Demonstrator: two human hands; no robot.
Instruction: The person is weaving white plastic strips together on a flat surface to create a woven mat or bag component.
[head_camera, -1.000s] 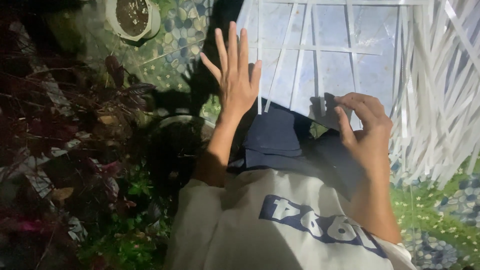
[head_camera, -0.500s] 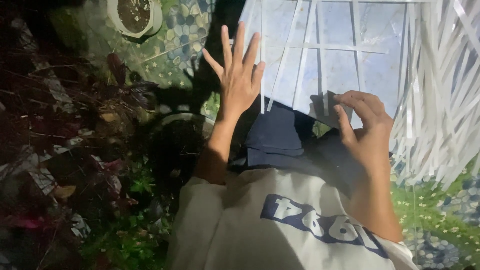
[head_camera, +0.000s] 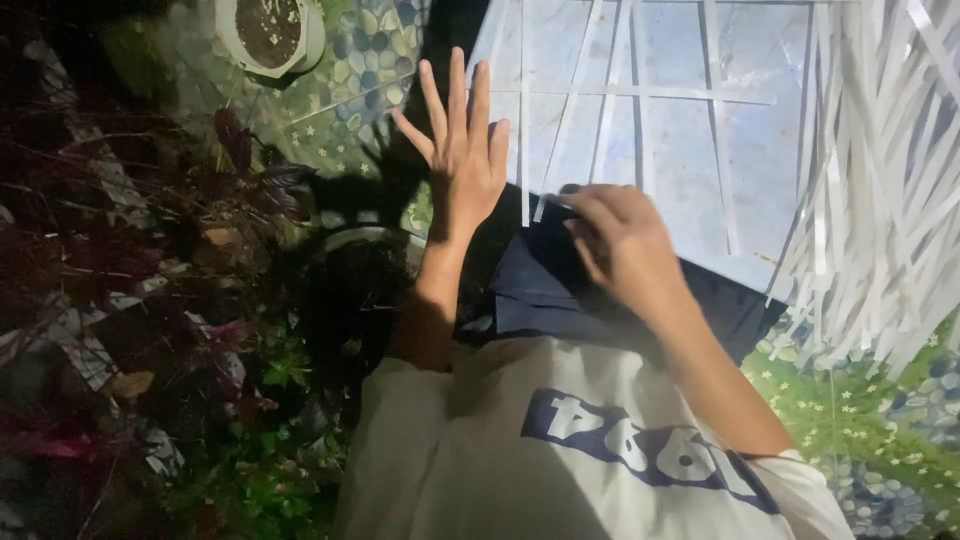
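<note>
Right hand (head_camera: 625, 250): has shifted toward nine o'clock, grip now pinched on a white strip (head_camera: 548, 203). Left hand (head_camera: 462, 150): unchanged, grip open, fingers spread on the pale sheet (head_camera: 680, 140).

Two bare hands show: the left hand (head_camera: 460, 150) spread flat with five fingers apart, the right hand (head_camera: 620, 245) curled beside it. One blue board (head_camera: 680, 150) lies under them. On the board I count about seven separate white strips (head_camera: 640, 92); at its right edge hangs one dense bundle of strips (head_camera: 880, 200), too many to count. Beyond the board's left corner stands one white plant pot (head_camera: 268, 35).
</note>
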